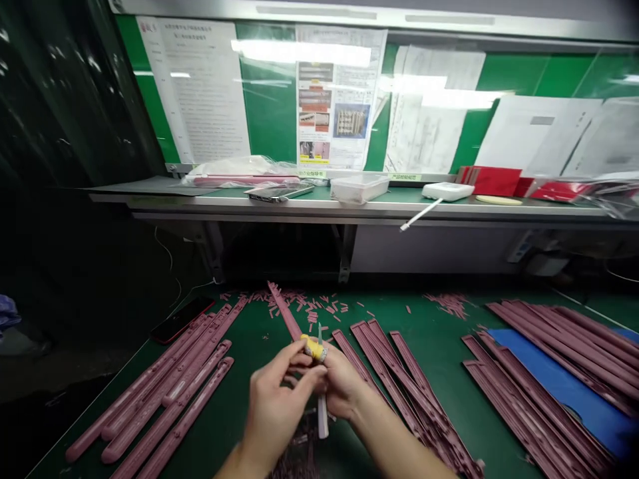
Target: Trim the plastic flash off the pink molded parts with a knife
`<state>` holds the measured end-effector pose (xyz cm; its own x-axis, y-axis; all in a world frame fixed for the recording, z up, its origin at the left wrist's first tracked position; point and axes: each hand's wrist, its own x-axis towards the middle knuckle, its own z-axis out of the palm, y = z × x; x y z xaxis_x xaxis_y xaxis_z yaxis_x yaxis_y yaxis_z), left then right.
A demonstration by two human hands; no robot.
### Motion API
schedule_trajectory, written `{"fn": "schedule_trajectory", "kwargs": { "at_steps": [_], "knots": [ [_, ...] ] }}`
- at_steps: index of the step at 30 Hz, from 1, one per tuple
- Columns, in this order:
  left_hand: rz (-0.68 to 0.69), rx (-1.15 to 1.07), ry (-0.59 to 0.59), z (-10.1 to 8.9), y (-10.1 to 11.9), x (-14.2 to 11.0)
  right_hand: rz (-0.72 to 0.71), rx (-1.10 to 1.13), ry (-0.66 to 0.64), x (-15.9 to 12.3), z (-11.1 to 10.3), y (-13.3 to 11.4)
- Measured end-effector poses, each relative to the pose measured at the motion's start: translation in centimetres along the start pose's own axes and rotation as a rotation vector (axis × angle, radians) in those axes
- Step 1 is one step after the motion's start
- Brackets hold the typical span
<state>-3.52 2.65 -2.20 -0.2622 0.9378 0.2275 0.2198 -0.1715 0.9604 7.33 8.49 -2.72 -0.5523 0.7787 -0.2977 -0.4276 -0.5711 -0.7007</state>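
"So what's between the hands?"

"Left hand [277, 409] and right hand [339, 389] sit close over a slim pale tool [322, 416], upright at the middle of the bench. Fingers [299, 362] are curled narrow around it, though which ones bear the grip I can't tell."

"And the yellow?"

"Tape [313, 347], probably, on a finger or the tool; hard to say."

"Those mauve bars [167, 392]?"

"Plastic, I'd guess: light and fairly stiff. One bar [284, 309] runs in toward the hands. Thin ribs might snap, so take hold at the solid ends. Offcuts [304, 305] lie scattered on the green mat [239, 372] — well beyond the fingers."
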Motion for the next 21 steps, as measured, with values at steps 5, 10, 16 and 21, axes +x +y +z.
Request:
{"fn": "schedule_trajectory", "kwargs": {
  "at_steps": [5,10,16,21],
  "knots": [
    [0.253,0.14,-0.039,1.8,0.9,-3.0,-0.068,0.091,0.013,-2.9,0.2,0.9],
    [0.333,0.122,-0.076,2.3,1.8,-4.5,-0.219,0.081,0.038,-4.1,1.2,0.0],
    [0.213,0.039,-0.337,-0.2,2.4,-4.9,-0.313,-0.086,0.018,-5.7,0.0,-1.2],
    [-0.115,-0.224,-0.11,-2.5,3.3,0.3,-0.132,-0.353,-0.141,-7.3,-1.4,1.8]
  ]
}}
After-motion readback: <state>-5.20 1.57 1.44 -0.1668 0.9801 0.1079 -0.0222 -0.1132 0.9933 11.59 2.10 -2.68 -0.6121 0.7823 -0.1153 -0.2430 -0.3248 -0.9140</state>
